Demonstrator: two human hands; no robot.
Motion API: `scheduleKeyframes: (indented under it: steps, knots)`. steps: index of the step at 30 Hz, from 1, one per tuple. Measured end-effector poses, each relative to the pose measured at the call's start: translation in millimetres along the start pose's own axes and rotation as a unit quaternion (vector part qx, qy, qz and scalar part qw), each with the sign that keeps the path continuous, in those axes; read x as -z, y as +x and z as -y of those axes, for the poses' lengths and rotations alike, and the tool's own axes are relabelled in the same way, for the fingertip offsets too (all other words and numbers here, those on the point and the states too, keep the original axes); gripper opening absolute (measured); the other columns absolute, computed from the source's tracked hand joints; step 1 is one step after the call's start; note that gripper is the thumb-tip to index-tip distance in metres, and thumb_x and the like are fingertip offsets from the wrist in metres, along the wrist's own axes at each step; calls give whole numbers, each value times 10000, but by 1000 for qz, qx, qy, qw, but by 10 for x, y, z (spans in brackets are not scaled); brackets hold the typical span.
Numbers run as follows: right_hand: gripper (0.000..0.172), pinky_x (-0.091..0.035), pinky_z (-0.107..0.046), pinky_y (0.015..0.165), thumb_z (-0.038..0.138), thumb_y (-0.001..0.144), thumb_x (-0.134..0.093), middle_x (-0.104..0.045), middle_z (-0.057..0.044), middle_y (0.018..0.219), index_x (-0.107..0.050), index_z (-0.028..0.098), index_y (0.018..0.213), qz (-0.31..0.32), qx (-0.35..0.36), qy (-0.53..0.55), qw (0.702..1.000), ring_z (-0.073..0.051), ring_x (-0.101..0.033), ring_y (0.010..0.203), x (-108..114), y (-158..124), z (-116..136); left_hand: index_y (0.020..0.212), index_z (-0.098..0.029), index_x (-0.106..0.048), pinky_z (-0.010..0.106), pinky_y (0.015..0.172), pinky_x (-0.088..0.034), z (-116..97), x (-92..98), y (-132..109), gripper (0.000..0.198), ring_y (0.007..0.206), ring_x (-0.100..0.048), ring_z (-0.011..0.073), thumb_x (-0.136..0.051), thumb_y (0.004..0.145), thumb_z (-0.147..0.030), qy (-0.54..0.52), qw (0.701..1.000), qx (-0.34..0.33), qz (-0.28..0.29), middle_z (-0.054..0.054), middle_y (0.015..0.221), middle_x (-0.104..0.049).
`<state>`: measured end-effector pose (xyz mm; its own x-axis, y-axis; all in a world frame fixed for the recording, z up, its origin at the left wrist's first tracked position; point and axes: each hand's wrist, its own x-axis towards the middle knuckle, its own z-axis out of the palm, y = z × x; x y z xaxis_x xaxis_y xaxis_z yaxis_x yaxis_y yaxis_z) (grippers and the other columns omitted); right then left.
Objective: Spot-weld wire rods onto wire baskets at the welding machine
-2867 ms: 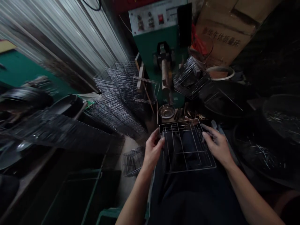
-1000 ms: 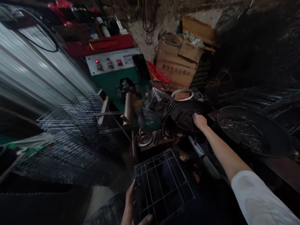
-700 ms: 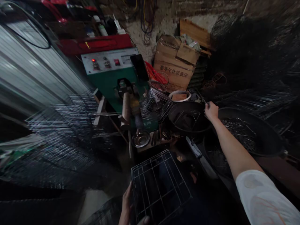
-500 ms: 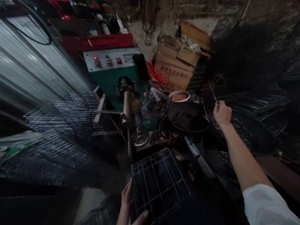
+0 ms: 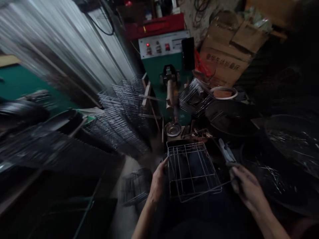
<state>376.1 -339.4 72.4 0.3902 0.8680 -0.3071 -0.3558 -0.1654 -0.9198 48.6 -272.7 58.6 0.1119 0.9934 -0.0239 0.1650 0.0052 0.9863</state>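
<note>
Observation: a dim workshop is surrounding the person, with a corrugated sheet-metal wall [image 5: 74, 43] rising at 10 o'clock. A green machine with a white control panel [image 5: 164, 63] is standing at 12 o'clock, and a brown cardboard box with printed characters [image 5: 224, 56] is leaning at 1 o'clock. Stacks of grey wire racks [image 5: 122, 116] are piling up at 9 o'clock. A small shallow steel bowl [image 5: 172, 128] is sitting just below the machine.

The rectangular steel-wire rack [image 5: 191, 169] is lying at 5 o'clock, just below the bowl, above the person's dark clothing. The left hand [image 5: 157, 186] is at 6 o'clock, closed around the rack's left edge and grasping it. The right hand [image 5: 246, 186] is at 4 o'clock, beside the rack, with its fingers curled around the end of a thin steel wire rod [image 5: 214, 187], which is running toward the rack's lower right corner. A grey elongated hand tool [image 5: 225, 151] is lying just above the right hand. A wide round black pan holding loose wire rods [image 5: 291, 142] is resting at 3 o'clock, well beyond the right hand.
</note>
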Motion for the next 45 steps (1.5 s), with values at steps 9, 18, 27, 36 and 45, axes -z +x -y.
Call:
scheduleKeyframes:
  steps: [9,18,27,36,45]
  knots:
    - [543,-409,-228,386,562,780,-784,-583,17,663,-660,171,1136,33,-22,-57,998,-124,-529,434,-41,-254,-192,1366,-177,-586,441,1173,-372,43,-130,-49,609,1337,-531,300,-648,867,-520,-47,994,41,-89,100,1386,-619]
    - [527,-384,-191,365,473,672,-883,-535,43,609,-683,175,1057,-32,-38,5,999,-93,-473,419,-9,-233,-84,1345,-197,-611,439,1210,-312,-49,-155,-45,531,1383,-483,281,-533,938,-530,-67,994,36,-82,86,1412,-600]
    - [572,-430,-216,405,552,777,-785,-580,20,652,-633,195,1198,35,-58,-53,996,-130,-540,468,-100,-306,-273,1354,-177,-601,422,1178,-371,-86,-167,-98,573,1366,-502,293,-606,893,-516,-68,991,29,-109,93,1397,-610]
    - [453,-575,-327,752,592,878,-616,-716,-81,942,-712,198,1079,102,94,-276,951,-280,-682,922,89,-15,-547,1334,-185,-618,422,1146,-417,262,-123,55,466,1289,-581,263,-551,923,-394,50,992,35,-108,71,1347,-648]
    - [365,-510,-305,726,545,951,-483,-706,-57,879,-636,216,983,89,180,-369,907,-243,-674,808,-93,360,-638,1328,-155,-619,437,1143,-412,391,-90,159,555,1292,-577,290,-582,892,-496,27,995,53,-83,86,1340,-647]
